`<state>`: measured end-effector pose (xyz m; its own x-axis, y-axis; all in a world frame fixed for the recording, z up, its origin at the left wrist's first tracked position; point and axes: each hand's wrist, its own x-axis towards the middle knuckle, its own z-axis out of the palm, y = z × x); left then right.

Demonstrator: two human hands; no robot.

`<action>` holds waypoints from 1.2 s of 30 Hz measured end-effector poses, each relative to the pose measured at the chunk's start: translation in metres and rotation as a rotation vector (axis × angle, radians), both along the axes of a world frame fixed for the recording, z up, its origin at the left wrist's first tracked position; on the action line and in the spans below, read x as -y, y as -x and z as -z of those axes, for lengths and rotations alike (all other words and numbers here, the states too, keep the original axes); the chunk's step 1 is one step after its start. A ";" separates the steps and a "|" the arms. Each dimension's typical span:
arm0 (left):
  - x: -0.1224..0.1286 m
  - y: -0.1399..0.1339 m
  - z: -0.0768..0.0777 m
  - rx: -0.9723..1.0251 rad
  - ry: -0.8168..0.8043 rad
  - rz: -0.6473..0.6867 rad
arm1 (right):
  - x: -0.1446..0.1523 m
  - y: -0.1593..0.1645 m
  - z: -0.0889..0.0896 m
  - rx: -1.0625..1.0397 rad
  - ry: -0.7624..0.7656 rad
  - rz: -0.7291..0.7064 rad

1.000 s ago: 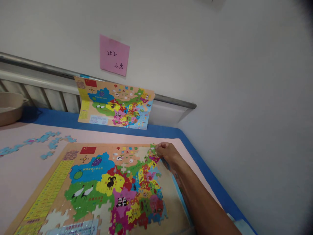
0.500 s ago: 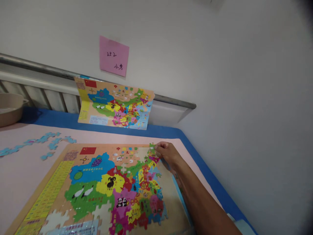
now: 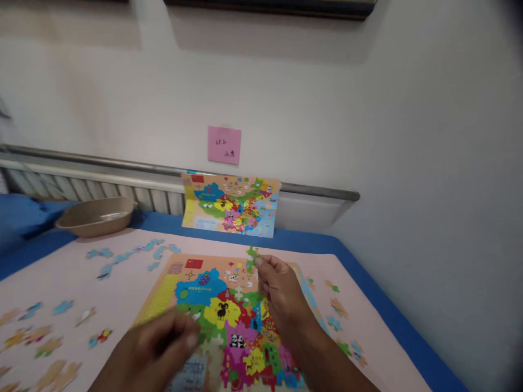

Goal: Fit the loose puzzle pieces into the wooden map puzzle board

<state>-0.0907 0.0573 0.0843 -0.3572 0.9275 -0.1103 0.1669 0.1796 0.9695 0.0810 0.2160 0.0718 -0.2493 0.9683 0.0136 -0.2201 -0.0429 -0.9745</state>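
Note:
My right hand (image 3: 278, 280) is closed in a pinch on a small green jigsaw piece (image 3: 251, 258) over the top right part of the puzzle board. It may be more than one piece joined. The jigsaw puzzle (image 3: 223, 310) is a colourful map with animals and a red flag, largely filled in, with some pale gaps low down. Blurred by motion, my left hand (image 3: 163, 348) hovers over the puzzle's lower left, its thumb apart from loosely curled fingers and nothing visible between them. It hides part of the map and the yellow strip.
A printed map sheet (image 3: 232, 207) leans on the wall rail (image 3: 318, 190). Loose jigsaw pieces (image 3: 49, 345) lie left of the board, a blue chain of pieces (image 3: 134, 251) behind them, more pieces (image 3: 337, 307) at right. A beige basin (image 3: 98, 216) stands back left.
My left hand has come into view over the lower left of the puzzle. The view has tilted up and drawn back. My right hand still pinches the green piece, now turned more upright.

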 end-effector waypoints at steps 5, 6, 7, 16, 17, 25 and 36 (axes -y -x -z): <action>-0.059 -0.021 -0.024 0.128 -0.120 0.026 | 0.038 0.019 -0.007 -0.098 0.021 0.028; -0.066 -0.030 -0.023 0.177 -0.140 0.020 | 0.041 0.019 -0.007 -0.118 0.013 0.043; -0.071 -0.038 -0.021 0.217 -0.161 0.022 | 0.042 0.020 -0.007 -0.138 0.005 0.053; -0.075 -0.069 -0.015 0.312 -0.352 -0.109 | 0.049 0.026 -0.003 -0.213 -0.099 0.065; -0.076 -0.068 -0.014 0.304 -0.362 -0.117 | 0.050 0.027 -0.002 -0.209 -0.106 0.062; -0.080 -0.026 -0.018 0.039 -0.271 0.039 | 0.042 0.018 -0.005 -0.014 -0.201 -0.035; -0.083 -0.004 -0.057 -0.245 -0.090 0.403 | 0.027 0.006 -0.016 0.030 -0.270 -0.142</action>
<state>-0.0863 0.1402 0.1416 0.0277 0.9994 0.0192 0.4313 -0.0292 0.9017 0.0753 0.1886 0.0876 -0.3861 0.8863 0.2559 -0.2009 0.1900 -0.9610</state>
